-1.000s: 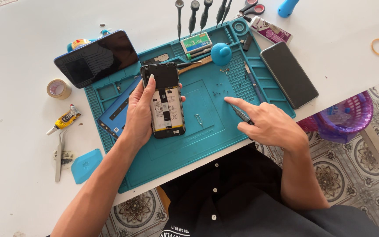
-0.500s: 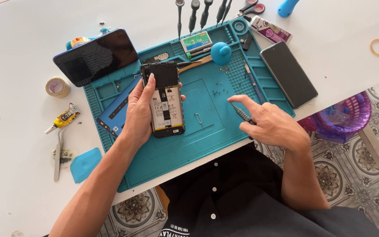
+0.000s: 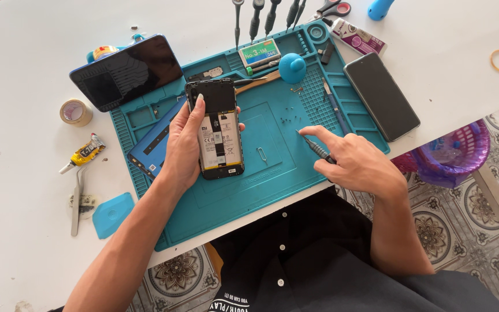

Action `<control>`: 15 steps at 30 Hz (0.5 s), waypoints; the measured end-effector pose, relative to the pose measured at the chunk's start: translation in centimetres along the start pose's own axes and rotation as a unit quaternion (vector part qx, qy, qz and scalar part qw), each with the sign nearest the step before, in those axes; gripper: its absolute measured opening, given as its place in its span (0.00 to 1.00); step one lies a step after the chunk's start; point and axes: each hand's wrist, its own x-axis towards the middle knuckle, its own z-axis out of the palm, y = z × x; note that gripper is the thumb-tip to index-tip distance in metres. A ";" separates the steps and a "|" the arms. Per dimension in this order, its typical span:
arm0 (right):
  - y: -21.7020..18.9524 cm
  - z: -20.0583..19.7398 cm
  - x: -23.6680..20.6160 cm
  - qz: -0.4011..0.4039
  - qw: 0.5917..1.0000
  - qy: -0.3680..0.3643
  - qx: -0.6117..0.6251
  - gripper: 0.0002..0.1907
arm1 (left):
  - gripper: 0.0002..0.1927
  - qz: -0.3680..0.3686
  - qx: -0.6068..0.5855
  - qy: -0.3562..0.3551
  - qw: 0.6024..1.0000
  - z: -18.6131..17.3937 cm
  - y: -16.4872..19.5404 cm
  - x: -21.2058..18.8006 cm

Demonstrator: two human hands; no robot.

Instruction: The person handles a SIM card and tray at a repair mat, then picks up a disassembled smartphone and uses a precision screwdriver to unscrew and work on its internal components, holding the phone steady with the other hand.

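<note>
My left hand (image 3: pixel 185 143) grips an opened phone (image 3: pixel 217 130) with its back cover off, lifted a little above the teal repair mat (image 3: pixel 272 167). Its battery and dark upper cover plate face up. My right hand (image 3: pixel 358 163) rests on the mat to the right and holds a thin grey screwdriver (image 3: pixel 315 147), tip pointing up-left toward several tiny screws (image 3: pixel 287 120) lying loose on the mat. A small metal pin (image 3: pixel 261 154) lies between the two hands.
A dark phone (image 3: pixel 380 95) lies at the mat's right edge, another (image 3: pixel 127 71) leans at the upper left. A blue back cover (image 3: pixel 156 144) lies under my left hand. Screwdrivers (image 3: pixel 256 20), scissors (image 3: pixel 333 10), glue tube (image 3: pixel 82 154), tape roll (image 3: pixel 75 112), tweezers (image 3: pixel 76 202) and pick (image 3: pixel 112 214) surround the mat.
My right hand has drawn back slightly along the mat with the screwdriver, its tip now just below the loose screws. The left hand holds the phone still.
</note>
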 end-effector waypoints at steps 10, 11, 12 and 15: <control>-0.2 0.2 0.3 -0.006 0.999 0.002 -0.031 0.39 | 0.19 -0.004 -0.002 0.005 1.000 0.0 0.2 0.1; -0.4 0.3 0.4 0.006 0.999 -0.011 -0.039 0.42 | 0.19 -0.005 -0.005 0.004 1.000 0.0 0.2 0.0; -0.5 0.2 0.4 0.018 0.998 -0.024 -0.048 0.44 | 0.19 -0.004 -0.003 0.004 1.000 0.1 0.2 0.0; -0.9 0.1 0.4 0.004 0.999 -0.008 -0.051 0.46 | 0.21 -0.002 0.007 0.002 1.000 0.3 0.5 -0.1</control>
